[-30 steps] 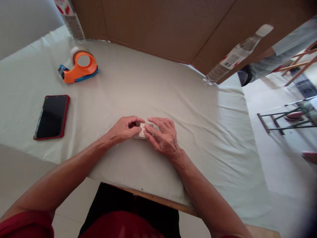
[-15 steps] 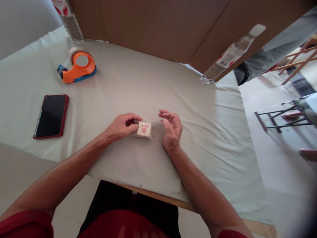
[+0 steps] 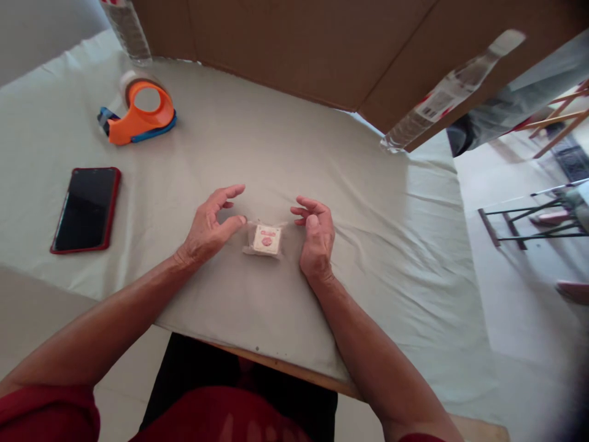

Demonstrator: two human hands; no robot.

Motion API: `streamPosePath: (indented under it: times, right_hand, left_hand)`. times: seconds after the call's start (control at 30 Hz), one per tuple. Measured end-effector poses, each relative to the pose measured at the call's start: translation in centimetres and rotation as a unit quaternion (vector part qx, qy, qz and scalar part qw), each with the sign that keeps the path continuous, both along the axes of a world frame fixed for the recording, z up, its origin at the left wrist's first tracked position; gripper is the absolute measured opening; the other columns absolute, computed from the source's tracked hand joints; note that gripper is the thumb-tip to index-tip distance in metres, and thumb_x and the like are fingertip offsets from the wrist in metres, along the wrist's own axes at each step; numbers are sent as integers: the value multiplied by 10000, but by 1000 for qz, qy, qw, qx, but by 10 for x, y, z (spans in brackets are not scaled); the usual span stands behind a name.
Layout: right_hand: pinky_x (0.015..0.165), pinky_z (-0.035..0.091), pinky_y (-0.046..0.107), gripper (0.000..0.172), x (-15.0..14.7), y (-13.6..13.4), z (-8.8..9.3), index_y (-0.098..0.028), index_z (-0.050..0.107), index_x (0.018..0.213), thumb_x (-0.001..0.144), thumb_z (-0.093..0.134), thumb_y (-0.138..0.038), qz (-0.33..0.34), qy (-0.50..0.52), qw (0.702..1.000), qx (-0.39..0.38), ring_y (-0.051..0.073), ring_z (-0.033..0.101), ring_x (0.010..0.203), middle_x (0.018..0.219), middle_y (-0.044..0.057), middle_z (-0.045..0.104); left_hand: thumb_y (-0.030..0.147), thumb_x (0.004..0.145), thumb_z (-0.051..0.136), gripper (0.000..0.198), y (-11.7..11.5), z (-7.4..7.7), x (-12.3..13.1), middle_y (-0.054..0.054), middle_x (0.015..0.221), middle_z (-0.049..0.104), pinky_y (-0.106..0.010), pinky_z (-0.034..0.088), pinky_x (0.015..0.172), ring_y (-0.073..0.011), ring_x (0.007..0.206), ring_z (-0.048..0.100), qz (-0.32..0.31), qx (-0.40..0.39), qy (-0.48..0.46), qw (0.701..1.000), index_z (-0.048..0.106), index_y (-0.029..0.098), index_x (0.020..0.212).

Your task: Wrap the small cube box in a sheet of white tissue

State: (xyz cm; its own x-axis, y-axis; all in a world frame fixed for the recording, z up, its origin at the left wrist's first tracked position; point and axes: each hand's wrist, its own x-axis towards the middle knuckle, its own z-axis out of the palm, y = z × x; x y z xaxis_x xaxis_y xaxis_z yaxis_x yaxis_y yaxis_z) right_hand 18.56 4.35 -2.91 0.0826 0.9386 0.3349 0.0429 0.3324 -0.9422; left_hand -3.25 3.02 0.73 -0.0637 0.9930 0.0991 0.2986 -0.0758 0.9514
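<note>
A small square packet [image 3: 265, 239], white with a red print and a clear wrapper, lies flat on the pale cloth of the table [image 3: 257, 153]. My left hand [image 3: 210, 224] rests just left of it, fingers apart and curved, holding nothing; the thumb tip is close to the packet's edge. On the packet's right side my right hand [image 3: 315, 236] hovers with its fingers loosely curled, apart from the packet, nothing in it.
A red-cased phone [image 3: 86, 209] lies at the left. An orange tape dispenser [image 3: 138, 113] sits at the back left. Cardboard panels [image 3: 322, 43] stand along the back, with plastic bottles [image 3: 442, 98] beside them. The table's right edge drops to the floor, where a metal rack [image 3: 529, 215] stands.
Both hands have let go of the packet. The right hand lifted off first and drew right; the left hand then opened and moved slightly left. The packet stays on the cloth.
</note>
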Motion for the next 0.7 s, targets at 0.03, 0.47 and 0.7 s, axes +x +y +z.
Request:
streamPosePath:
  times: [0.03,0.47,0.7]
  right_hand:
    - [912,537,422,392,0,1,-1,-274,611,1210,973,488,-561,-6,6,1000,-8,235,671,1086,1304,84,648]
    - [956,516,453,460,0,-7,4,-279,520,1288,902,631,-504,78,-3,997,-9,220,650,1009,1087,51,649]
    - [938,497,496,570,-2,-19,10,-285,469,1383,856,688,-314,74,-242,956,147,262,646,1012,1104,78,662]
  left_hand:
    - [401,740,673,618,0,-1,0,-94,1427,627,-498,463,1077,-311,1229,595,8,8,3,1000,643,223,1331]
    - [340,777,745,884,-5,-16,4,-120,1429,622,-511,369,1174,-305,1332,552,-180,-38,-48,982,371,277,1576]
    - [288,822,718,789,-6,-14,5,-105,1261,683,-413,480,1026,-217,1082,642,-216,-38,-42,975,405,259,1546]
